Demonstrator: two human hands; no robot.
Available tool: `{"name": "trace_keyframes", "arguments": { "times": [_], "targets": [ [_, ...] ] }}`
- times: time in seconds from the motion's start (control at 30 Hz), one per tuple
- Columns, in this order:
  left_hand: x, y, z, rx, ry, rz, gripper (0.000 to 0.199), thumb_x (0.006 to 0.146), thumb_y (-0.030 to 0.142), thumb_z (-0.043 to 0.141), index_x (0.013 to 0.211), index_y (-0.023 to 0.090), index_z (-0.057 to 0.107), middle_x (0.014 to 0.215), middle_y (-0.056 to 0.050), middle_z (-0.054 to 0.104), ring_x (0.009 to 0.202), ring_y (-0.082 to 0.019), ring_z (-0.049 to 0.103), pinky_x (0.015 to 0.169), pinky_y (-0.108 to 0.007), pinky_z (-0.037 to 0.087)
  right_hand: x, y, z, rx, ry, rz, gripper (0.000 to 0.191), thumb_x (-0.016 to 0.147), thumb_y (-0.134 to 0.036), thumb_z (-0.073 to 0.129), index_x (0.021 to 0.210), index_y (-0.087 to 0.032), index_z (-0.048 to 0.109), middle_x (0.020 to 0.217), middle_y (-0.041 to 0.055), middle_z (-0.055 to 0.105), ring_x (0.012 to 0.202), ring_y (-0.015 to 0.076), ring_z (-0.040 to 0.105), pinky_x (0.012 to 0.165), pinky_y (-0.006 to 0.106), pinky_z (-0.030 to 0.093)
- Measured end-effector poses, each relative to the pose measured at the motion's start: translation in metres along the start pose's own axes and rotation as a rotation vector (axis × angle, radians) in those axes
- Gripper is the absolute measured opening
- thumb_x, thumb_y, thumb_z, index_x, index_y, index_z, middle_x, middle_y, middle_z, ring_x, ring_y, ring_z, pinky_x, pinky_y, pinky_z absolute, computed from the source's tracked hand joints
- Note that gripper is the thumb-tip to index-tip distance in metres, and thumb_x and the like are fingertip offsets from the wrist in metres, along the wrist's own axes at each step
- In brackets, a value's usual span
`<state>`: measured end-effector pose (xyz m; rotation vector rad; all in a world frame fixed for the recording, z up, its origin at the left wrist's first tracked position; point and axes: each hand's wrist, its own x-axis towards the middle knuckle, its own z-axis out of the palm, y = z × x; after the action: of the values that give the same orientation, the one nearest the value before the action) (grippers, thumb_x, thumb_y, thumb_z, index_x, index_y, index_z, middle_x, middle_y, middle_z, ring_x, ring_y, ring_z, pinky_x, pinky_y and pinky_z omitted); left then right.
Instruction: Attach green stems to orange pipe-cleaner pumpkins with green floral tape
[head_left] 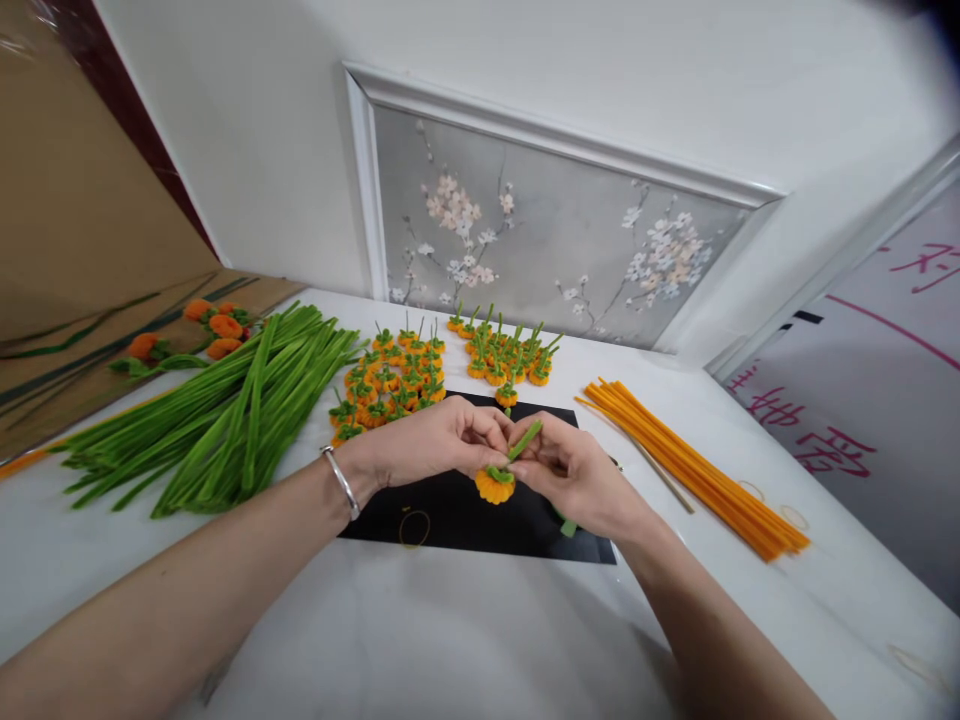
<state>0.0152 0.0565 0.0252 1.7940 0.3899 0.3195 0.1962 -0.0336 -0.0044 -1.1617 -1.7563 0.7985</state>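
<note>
A small orange pumpkin (495,486) with a green top and a green stem (526,440) hangs between my two hands, above a black mat (465,530). My left hand (450,438), a silver bangle at its wrist, pinches the green top from the left. From the right, my right hand (574,468) pinches at the base of the stem, its fingertips close to those of my left hand. Behind them stand many similar finished pumpkins (386,378) in two groups on the white table (420,640).
Green fuzzy stems (247,420) lie in a large pile at the left, beside orange flowers (225,326) on cardboard. Orange fuzzy stems (697,470) and a thin stick (664,470) lie at the right. A framed floral panel (540,220) and a whiteboard (885,380) stand behind.
</note>
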Motion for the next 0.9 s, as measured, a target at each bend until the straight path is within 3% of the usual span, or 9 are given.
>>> {"name": "trace_keyframes", "arguments": {
  "times": [0.2,0.37,0.47,0.57,0.7,0.8,0.9],
  "targets": [
    [-0.004,0.006,0.002,-0.08,-0.002,-0.011,0.03,0.085,0.031,0.06,0.063,0.012,0.063,0.102,-0.006,0.059,0.086,-0.014,0.055,0.066,-0.022,0.044,-0.001,-0.001,-0.001,-0.049,0.097,-0.106,0.008,0.085,-0.019,0.057,0.087,-0.018,0.065,0.073,0.0001,0.062,0.05,0.0069,0.037,0.046,0.022,0.03],
    [-0.003,0.003,0.004,-0.26,-0.018,-0.05,0.033,0.089,0.038,0.056,0.073,0.011,0.064,0.098,-0.006,0.056,0.071,-0.008,0.053,0.06,-0.019,0.045,0.0,0.001,-0.005,-0.077,0.121,-0.185,0.012,0.083,-0.02,0.063,0.09,-0.02,0.072,0.074,0.0018,0.063,0.055,0.0093,0.047,0.05,0.023,0.036],
    [-0.002,0.001,0.005,-0.285,-0.021,-0.051,0.031,0.088,0.038,0.057,0.076,0.011,0.062,0.093,-0.005,0.055,0.071,-0.009,0.053,0.063,-0.021,0.048,0.002,0.004,-0.007,-0.083,0.104,-0.202,0.011,0.083,-0.018,0.062,0.089,-0.021,0.072,0.076,0.002,0.063,0.06,0.0108,0.054,0.054,0.024,0.041],
    [-0.001,0.0,0.007,-0.296,0.029,-0.015,0.026,0.082,0.037,0.066,0.093,0.015,0.058,0.097,-0.004,0.054,0.08,-0.011,0.055,0.067,-0.023,0.049,0.003,0.006,-0.006,-0.15,0.151,-0.23,0.011,0.085,-0.015,0.058,0.086,-0.02,0.068,0.081,0.0029,0.065,0.068,0.0129,0.059,0.061,0.025,0.045],
    [0.002,0.001,0.018,-0.102,0.16,0.083,0.05,0.063,0.022,0.082,0.1,0.02,0.048,0.098,-0.001,0.053,0.082,-0.011,0.055,0.069,-0.023,0.047,0.004,0.008,-0.003,-0.261,0.292,-0.196,0.01,0.086,-0.016,0.055,0.086,-0.019,0.064,0.076,0.0019,0.063,0.063,0.0127,0.056,0.056,0.025,0.043],
    [0.004,0.003,0.026,-0.018,0.296,0.12,0.037,0.07,0.017,0.076,0.093,0.019,0.048,0.09,0.001,0.052,0.079,-0.01,0.055,0.07,-0.023,0.047,0.004,0.007,-0.002,-0.305,0.336,-0.173,0.008,0.086,-0.018,0.055,0.084,-0.019,0.062,0.077,0.0024,0.063,0.066,0.014,0.058,0.059,0.026,0.044],
    [0.004,0.002,0.025,-0.194,0.274,0.077,0.027,0.078,0.021,0.07,0.093,0.019,0.048,0.094,0.0,0.054,0.083,-0.011,0.06,0.075,-0.025,0.05,0.003,0.004,-0.002,-0.279,0.32,-0.168,0.009,0.088,-0.019,0.053,0.083,-0.018,0.061,0.079,0.0033,0.063,0.067,0.0139,0.059,0.06,0.026,0.045]
  ]
}}
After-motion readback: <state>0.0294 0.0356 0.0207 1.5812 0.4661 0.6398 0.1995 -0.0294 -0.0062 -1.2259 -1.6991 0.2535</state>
